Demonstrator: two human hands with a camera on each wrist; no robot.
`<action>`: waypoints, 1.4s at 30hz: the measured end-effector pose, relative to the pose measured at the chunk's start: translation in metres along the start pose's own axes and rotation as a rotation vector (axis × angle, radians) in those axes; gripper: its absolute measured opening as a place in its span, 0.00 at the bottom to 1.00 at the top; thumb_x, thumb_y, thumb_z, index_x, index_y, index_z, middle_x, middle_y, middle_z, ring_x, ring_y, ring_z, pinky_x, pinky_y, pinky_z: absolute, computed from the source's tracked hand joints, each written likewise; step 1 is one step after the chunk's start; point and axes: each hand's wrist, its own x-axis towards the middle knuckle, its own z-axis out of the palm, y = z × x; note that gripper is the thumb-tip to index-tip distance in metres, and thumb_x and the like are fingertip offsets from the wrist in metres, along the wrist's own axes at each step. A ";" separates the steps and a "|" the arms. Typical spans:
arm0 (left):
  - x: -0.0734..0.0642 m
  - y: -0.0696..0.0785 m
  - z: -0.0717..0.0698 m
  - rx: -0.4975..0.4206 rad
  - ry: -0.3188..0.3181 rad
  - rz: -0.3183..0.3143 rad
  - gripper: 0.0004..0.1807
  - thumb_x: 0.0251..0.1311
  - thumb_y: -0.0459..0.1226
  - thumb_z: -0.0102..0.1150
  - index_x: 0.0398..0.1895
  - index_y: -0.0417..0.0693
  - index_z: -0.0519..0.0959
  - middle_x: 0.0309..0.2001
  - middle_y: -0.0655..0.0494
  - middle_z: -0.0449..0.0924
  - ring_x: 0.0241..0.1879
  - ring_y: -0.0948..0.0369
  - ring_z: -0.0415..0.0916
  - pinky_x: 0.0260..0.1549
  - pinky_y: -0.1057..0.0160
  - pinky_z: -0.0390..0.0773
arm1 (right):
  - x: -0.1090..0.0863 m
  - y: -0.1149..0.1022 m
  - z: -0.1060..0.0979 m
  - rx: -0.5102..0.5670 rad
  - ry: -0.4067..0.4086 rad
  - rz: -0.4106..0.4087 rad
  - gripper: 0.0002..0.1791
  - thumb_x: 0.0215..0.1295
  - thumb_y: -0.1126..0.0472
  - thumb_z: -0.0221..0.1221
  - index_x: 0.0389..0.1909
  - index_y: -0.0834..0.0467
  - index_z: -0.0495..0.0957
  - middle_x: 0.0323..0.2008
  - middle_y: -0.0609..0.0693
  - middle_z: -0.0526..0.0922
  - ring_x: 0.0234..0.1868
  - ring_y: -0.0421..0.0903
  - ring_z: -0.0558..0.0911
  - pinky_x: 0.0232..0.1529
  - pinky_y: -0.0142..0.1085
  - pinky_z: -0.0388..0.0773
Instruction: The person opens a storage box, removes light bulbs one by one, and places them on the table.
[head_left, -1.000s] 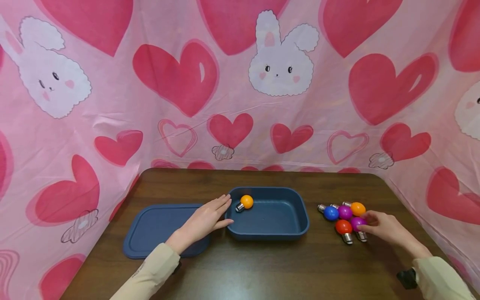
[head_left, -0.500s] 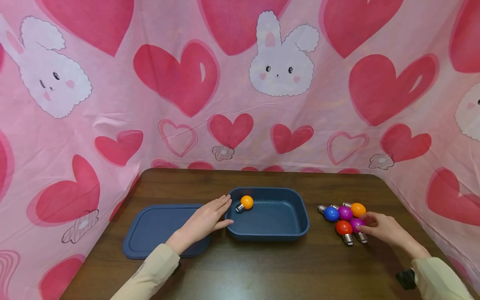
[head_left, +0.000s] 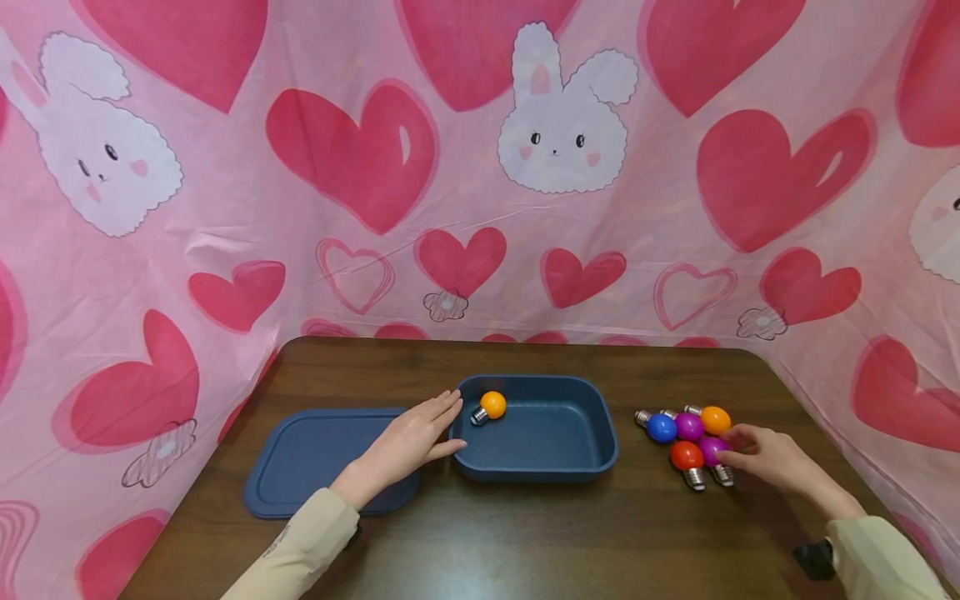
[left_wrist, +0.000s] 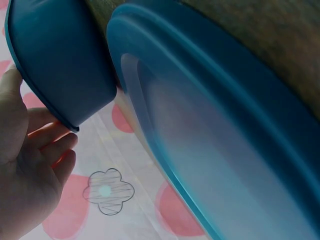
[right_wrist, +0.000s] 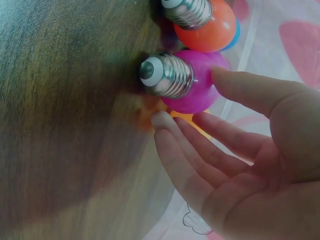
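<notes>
My left hand (head_left: 408,437) rests its straight fingers against the left rim of a dark blue box (head_left: 536,475), thumb apart toward the front. Inside the box, at its left end, lies an orange light bulb (head_left: 493,404). On the right, my right hand (head_left: 767,454) pinches a purple light bulb (head_left: 710,450) between thumb and index finger; its metal screw base (right_wrist: 175,75) points toward the near side in the head view. A red bulb (head_left: 686,456) lies directly left of it. Behind are a blue bulb (head_left: 662,428), another purple bulb (head_left: 689,426) and an orange bulb (head_left: 716,419).
A flat blue lid (head_left: 322,458) lies on the wooden table (head_left: 540,533), left of the box and partly under my left forearm in the head view. A pink cloth (head_left: 480,200) with hearts and rabbits hangs around the back and sides.
The purple bulb under my right fingers has shifted very slightly to the left. Both hands otherwise hold their places.
</notes>
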 end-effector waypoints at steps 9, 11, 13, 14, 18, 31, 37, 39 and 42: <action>0.000 0.000 0.000 0.000 0.018 0.016 0.37 0.64 0.54 0.59 0.71 0.42 0.68 0.72 0.47 0.67 0.70 0.50 0.69 0.63 0.51 0.76 | -0.002 0.000 -0.004 0.004 0.016 0.008 0.22 0.61 0.52 0.67 0.45 0.66 0.80 0.39 0.60 0.87 0.38 0.56 0.88 0.34 0.34 0.80; 0.000 0.000 0.000 0.003 0.018 0.020 0.37 0.64 0.54 0.59 0.71 0.42 0.68 0.72 0.47 0.67 0.70 0.50 0.69 0.63 0.50 0.76 | -0.003 -0.001 -0.006 -0.003 0.026 0.013 0.21 0.61 0.52 0.66 0.45 0.66 0.80 0.39 0.59 0.87 0.38 0.55 0.87 0.34 0.34 0.80; 0.000 0.000 0.001 0.006 0.015 0.019 0.37 0.65 0.54 0.59 0.71 0.42 0.68 0.72 0.47 0.67 0.70 0.50 0.69 0.63 0.50 0.76 | -0.003 -0.003 -0.009 -0.007 0.033 0.013 0.21 0.62 0.51 0.66 0.45 0.66 0.81 0.39 0.59 0.87 0.38 0.55 0.87 0.35 0.37 0.81; 0.000 0.000 0.001 0.008 0.015 0.020 0.37 0.65 0.53 0.59 0.71 0.42 0.68 0.72 0.47 0.67 0.70 0.50 0.69 0.63 0.50 0.75 | -0.003 -0.004 -0.010 -0.010 0.039 0.015 0.21 0.62 0.51 0.66 0.45 0.65 0.81 0.39 0.58 0.88 0.38 0.55 0.87 0.35 0.38 0.80; 0.000 -0.001 0.002 0.006 0.013 0.018 0.37 0.65 0.54 0.59 0.71 0.42 0.68 0.73 0.47 0.67 0.70 0.50 0.68 0.64 0.50 0.75 | -0.002 -0.009 -0.015 -0.021 0.065 0.005 0.22 0.62 0.50 0.66 0.45 0.65 0.81 0.38 0.58 0.88 0.37 0.54 0.87 0.36 0.38 0.80; 0.001 -0.001 0.001 0.000 0.008 0.012 0.37 0.65 0.55 0.58 0.71 0.42 0.68 0.73 0.48 0.66 0.71 0.51 0.68 0.65 0.50 0.74 | 0.012 -0.047 -0.020 -0.033 0.108 -0.092 0.21 0.60 0.52 0.68 0.46 0.64 0.81 0.41 0.61 0.87 0.37 0.53 0.84 0.35 0.40 0.82; 0.000 -0.002 0.001 0.006 0.014 0.016 0.38 0.65 0.55 0.58 0.71 0.42 0.68 0.73 0.48 0.67 0.71 0.51 0.68 0.65 0.50 0.74 | 0.023 -0.072 -0.019 0.008 0.104 -0.176 0.19 0.60 0.55 0.68 0.46 0.63 0.81 0.42 0.62 0.87 0.39 0.55 0.87 0.37 0.44 0.86; 0.000 -0.002 0.001 0.007 0.011 0.016 0.38 0.65 0.55 0.57 0.71 0.43 0.67 0.73 0.48 0.66 0.71 0.51 0.68 0.65 0.51 0.74 | 0.027 -0.080 -0.018 0.018 0.094 -0.195 0.19 0.60 0.55 0.68 0.47 0.63 0.80 0.43 0.62 0.87 0.39 0.54 0.87 0.39 0.46 0.86; 0.000 -0.001 0.000 0.006 0.003 0.013 0.38 0.66 0.55 0.57 0.72 0.43 0.67 0.73 0.48 0.66 0.71 0.51 0.67 0.65 0.51 0.74 | 0.033 -0.093 -0.016 0.019 0.084 -0.222 0.19 0.61 0.55 0.67 0.48 0.63 0.80 0.44 0.60 0.87 0.40 0.52 0.86 0.41 0.47 0.86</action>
